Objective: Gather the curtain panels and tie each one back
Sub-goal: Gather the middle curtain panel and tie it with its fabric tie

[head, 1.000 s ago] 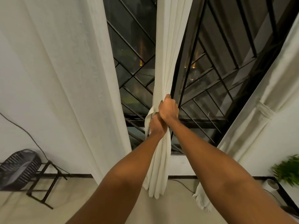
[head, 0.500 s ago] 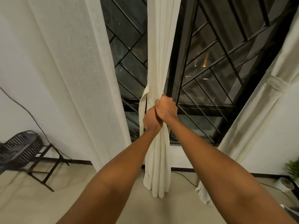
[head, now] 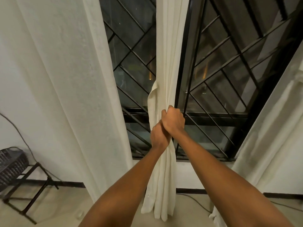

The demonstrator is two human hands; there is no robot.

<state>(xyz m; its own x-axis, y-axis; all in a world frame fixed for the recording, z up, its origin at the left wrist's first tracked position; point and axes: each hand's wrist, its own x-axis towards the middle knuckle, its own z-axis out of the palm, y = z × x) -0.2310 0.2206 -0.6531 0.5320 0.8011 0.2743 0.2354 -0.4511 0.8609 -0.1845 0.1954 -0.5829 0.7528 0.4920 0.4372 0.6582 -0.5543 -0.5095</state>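
Obs., head view. Both hands are on the middle panel (head: pixel 168 63). My right hand (head: pixel 173 120) is fisted round the gathered folds, with its back toward the camera. My left hand (head: pixel 159 136) sits directly beneath it and touches it, fingers curled into the same bundle. Its fingertips are hidden by cloth, but I read both hands as gripping.

The panel's long axis is vertical. It runs straight up above the fingers and drops below them to the floor, hem down. The folds are pinched narrow at the grip and looser beneath it.

A cloth strip (head: pixel 151 102) loops off the panel's left edge, just above and left of the fingers. Its lower end goes behind the hands, so I cannot tell which hand holds it.

- Left of the fingers, apart: the left panel (head: pixel 65 79) hangs spread.
- Right of them: the right panel (head: pixel 270 136) slants, bunched.
- Behind the fingers: a black grille (head: pixel 221 79).
- Far down-left: a black stand (head: pixel 32 190).
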